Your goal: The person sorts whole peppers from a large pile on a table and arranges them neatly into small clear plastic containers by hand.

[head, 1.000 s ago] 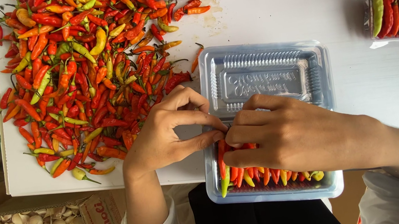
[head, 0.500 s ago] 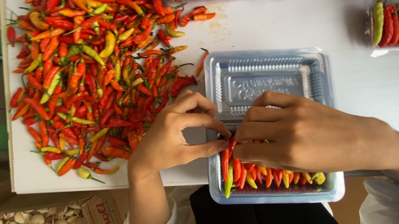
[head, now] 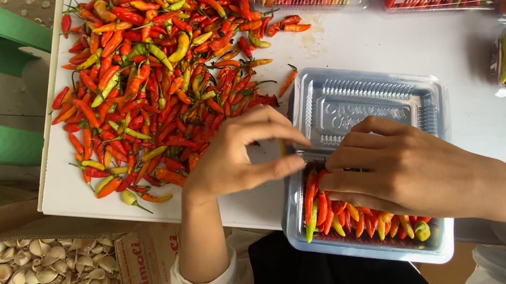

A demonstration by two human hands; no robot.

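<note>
Two hands meet over a clear plastic tray (head: 358, 109) on the white table (head: 361, 46). A row of red, orange and green chilies (head: 349, 215) lies along the tray's near edge, each long axis running roughly near to far, tips pointing toward the person. The right hand (head: 410, 169) rests palm down on top of the row, fingers curled, covering its far ends. The left hand (head: 234, 155) pinches thumb to fingertips at the tray's left rim; what it holds cannot be told. A loose chili pile (head: 165, 74) lies just left.
</note>
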